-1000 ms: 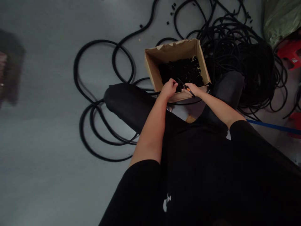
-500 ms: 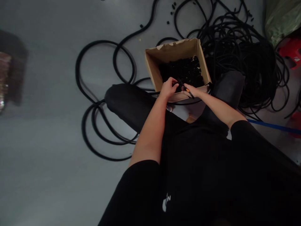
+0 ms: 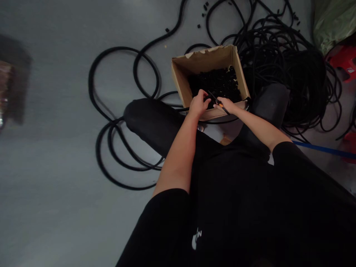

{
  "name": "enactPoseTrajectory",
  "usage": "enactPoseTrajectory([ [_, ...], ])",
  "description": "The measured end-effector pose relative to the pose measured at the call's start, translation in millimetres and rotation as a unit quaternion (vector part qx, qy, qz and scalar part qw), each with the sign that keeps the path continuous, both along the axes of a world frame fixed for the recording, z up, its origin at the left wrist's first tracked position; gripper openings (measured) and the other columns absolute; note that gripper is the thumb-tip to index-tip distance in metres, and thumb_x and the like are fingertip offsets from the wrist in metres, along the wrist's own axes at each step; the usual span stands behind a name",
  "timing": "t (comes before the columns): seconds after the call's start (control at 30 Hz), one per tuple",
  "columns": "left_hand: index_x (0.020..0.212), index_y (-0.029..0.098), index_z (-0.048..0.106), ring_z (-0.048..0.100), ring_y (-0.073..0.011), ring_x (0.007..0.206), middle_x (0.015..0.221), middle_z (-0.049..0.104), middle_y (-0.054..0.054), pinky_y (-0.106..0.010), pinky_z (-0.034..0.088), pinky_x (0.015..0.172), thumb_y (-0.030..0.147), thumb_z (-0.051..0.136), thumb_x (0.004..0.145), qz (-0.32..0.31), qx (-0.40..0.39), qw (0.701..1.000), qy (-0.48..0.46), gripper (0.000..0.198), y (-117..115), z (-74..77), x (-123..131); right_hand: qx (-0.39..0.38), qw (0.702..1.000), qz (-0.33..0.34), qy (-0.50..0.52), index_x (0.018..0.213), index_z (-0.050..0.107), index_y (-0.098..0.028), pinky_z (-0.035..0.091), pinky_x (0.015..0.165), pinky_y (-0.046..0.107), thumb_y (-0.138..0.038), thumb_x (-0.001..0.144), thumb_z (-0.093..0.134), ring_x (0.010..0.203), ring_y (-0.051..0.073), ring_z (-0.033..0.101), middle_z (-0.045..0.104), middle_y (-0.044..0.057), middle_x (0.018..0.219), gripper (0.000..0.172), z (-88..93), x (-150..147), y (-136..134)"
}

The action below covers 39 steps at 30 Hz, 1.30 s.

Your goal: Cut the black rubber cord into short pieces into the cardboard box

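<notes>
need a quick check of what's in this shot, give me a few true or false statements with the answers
1. The cardboard box holds a heap of small black pieces. True.
2. The right hand holds a slim tool with an orange part. True.
3. The box stands on a red stool. False: it stands on the grey floor.
4. The left hand rests on the person's knee. False: the left hand is over the box's near side, close to the tool's tip.
5. Black cable lies in loops on the floor. True.
</notes>
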<state>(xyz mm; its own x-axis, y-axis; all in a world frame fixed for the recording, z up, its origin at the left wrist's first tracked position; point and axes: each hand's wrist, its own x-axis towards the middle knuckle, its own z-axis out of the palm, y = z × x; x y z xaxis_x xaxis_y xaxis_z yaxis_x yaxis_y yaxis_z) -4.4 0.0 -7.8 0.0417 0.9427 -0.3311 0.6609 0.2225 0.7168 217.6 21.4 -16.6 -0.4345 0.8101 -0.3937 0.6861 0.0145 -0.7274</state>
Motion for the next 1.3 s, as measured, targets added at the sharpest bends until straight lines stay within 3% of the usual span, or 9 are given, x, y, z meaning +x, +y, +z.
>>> enactPoseTrajectory([
  [0.2,0.158,0.031,0.077,0.077,-0.0437,0.153,0.141,0.088,-0.017,-0.058,0.059,0.132,0.031,0.078,0.107,-0.001,-0.01,1.0,0.016,0.051,-1,9.9,0,-0.012,1.0,-0.013,-0.002,0.091,0.057,-0.027,0.041,0.083,0.032,-0.029,0.101,0.08,0.087,0.021,0.059,0.06,-0.003,0.084,0.025,14.0,0,-1],
  [0.5,0.133,0.021,0.081,0.083,-0.0342,0.118,0.113,0.09,-0.015,-0.049,0.065,0.121,0.03,0.064,0.114,-0.039,-0.029,0.998,-0.026,0.027,2,-11.1,2,-0.049,0.998,-0.022,0.027,0.092,0.054,-0.027,0.044,0.087,0.031,-0.03,0.099,0.079,0.088,0.019,0.056,0.06,-0.004,0.087,0.026,13.7,0,-5],
  [0.73,0.131,0.025,0.083,0.084,-0.0371,0.124,0.11,0.09,-0.014,-0.051,0.064,0.121,0.038,0.055,0.122,-0.02,-0.022,1.0,-0.002,0.032,6,-10.9,-3,-0.022,1.0,-0.003,0.01,0.09,0.054,-0.028,0.04,0.082,0.031,-0.036,0.098,0.081,0.086,0.019,0.055,0.056,-0.005,0.082,0.029,14.3,3,0],
  [0.97,0.115,0.025,0.082,0.084,-0.036,0.112,0.097,0.084,-0.014,-0.052,0.066,0.119,0.039,0.056,0.121,-0.075,-0.039,0.996,-0.026,0.031,5,-21.7,-2,-0.064,0.996,0.026,0.049,0.091,0.055,-0.027,0.042,0.082,0.031,-0.034,0.096,0.078,0.083,0.018,0.051,0.054,-0.006,0.082,0.024,11.4,8,2],
  [1.2,0.122,0.029,0.081,0.085,-0.0435,0.129,0.108,0.085,-0.017,-0.056,0.062,0.12,0.046,0.064,0.122,-0.027,-0.033,0.999,0.005,0.024,6,-26.4,-4,-0.023,0.999,0.025,0.019,0.087,0.058,-0.025,0.041,0.087,0.031,-0.037,0.09,0.074,0.089,0.019,0.055,0.058,-0.003,0.085,0.02,6.8,10,11],
  [1.3,0.119,0.028,0.081,0.083,-0.0424,0.132,0.113,0.086,-0.018,-0.055,0.061,0.123,0.044,0.065,0.121,-0.032,-0.044,0.999,0.006,0.023,8,-24.8,-4,-0.017,0.999,0.025,0.015,0.085,0.056,-0.027,0.041,0.086,0.032,-0.041,0.089,0.075,0.088,0.019,0.055,0.058,-0.003,0.083,0.024,4.0,10,10],
])
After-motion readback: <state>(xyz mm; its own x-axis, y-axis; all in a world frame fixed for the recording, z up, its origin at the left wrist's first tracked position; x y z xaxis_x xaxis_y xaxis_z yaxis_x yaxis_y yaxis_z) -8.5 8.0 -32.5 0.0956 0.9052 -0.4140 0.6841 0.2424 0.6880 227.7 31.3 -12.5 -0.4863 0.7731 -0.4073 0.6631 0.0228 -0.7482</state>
